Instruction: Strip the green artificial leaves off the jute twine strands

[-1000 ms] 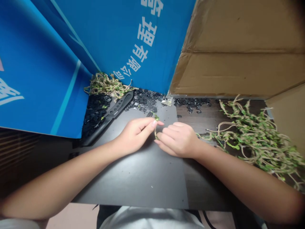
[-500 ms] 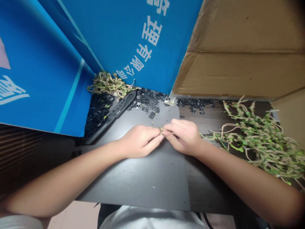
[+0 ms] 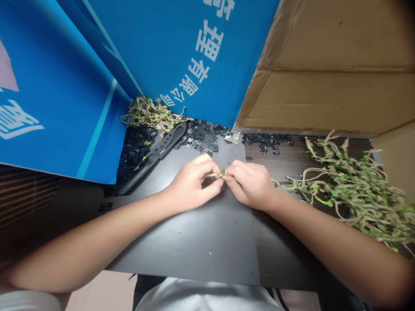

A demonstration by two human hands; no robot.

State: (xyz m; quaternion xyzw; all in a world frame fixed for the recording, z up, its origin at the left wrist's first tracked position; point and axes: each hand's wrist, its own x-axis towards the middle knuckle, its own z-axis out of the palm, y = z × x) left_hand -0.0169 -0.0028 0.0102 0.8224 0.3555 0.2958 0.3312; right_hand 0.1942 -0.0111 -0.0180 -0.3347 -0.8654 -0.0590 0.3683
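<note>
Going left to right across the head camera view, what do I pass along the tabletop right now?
Blue printed board → black plastic pieces → black perforated knife → left hand → leafy jute sprig → right hand → pile of leafy jute vines

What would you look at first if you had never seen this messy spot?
The big blue board with white writing fills the top left, and brown cardboard stands at the top right. A large tangle of twine vine with green leaves lies at the right. In the middle, the left hand and right hand pinch a little leafy piece of twine between them.
</note>
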